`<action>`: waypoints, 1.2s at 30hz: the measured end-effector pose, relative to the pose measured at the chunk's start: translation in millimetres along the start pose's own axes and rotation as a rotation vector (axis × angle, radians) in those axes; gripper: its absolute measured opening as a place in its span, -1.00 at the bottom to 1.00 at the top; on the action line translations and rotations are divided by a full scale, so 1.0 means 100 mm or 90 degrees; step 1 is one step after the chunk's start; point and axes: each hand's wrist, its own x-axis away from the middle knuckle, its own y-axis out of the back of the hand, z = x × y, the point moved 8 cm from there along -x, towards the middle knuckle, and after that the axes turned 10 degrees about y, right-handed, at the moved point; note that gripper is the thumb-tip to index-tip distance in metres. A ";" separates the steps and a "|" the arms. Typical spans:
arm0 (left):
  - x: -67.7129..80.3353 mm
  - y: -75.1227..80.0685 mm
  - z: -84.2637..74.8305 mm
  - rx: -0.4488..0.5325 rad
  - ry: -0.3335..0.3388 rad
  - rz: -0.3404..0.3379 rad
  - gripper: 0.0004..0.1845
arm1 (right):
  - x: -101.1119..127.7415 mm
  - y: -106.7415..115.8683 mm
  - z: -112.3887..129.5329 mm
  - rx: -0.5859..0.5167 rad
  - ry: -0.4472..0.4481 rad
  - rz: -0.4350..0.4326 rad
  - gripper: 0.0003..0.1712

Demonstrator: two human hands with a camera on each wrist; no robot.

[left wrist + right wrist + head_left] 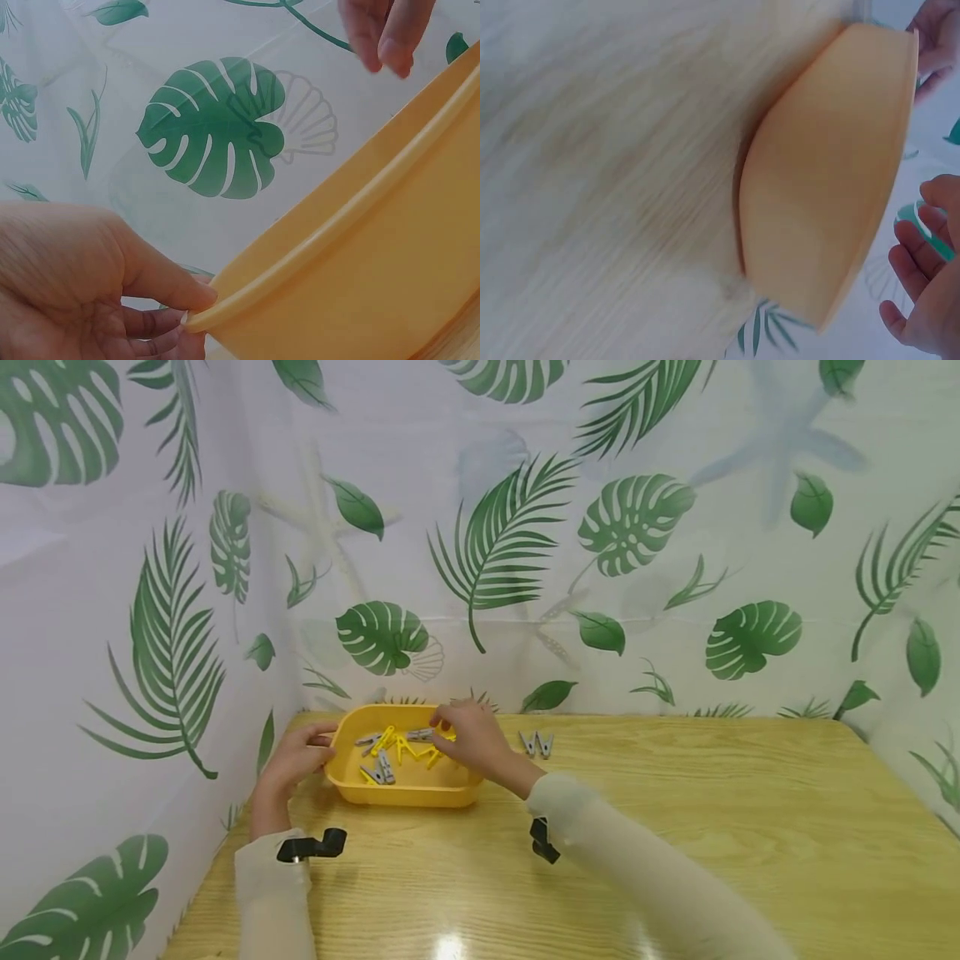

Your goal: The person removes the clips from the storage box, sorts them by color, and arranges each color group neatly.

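Observation:
A yellow plastic basin [408, 797] stands on the table near the left wall. My left hand [291, 762] pinches its left rim; in the left wrist view the thumb lies over the edge and the other fingers beneath. Inside lie several clothespins, among them a yellow clothespin [382, 740] and a grey clothespin [386, 767]. Above the basin's right part hovers my right hand [477, 740], its fingers loosely bent and spread. The right wrist view shows nothing between those fingers. In the head view this hand hides part of the basin's right end.
Two grey clothespins [545, 745] sit side by side on the wooden table [675, 827], right of the basin. A leaf-printed sheet [495, 560] hangs behind the table and along its left side.

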 end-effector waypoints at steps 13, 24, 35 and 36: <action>0.01 0.01 -0.04 0.010 -0.005 0.000 -0.40 | -0.20 -0.63 0.27 -0.015 0.019 0.194 -0.78; 0.02 0.02 -0.01 0.009 0.003 -0.008 -0.41 | -0.27 -0.86 0.30 -0.018 0.051 0.269 -0.77; -0.02 0.02 0.01 0.012 0.004 -0.012 -0.42 | -0.29 -0.90 0.21 0.043 -0.013 0.252 -0.84; -0.02 0.01 0.01 0.013 0.005 -0.011 -0.42 | -0.29 -0.90 0.19 0.049 -0.023 0.250 -0.84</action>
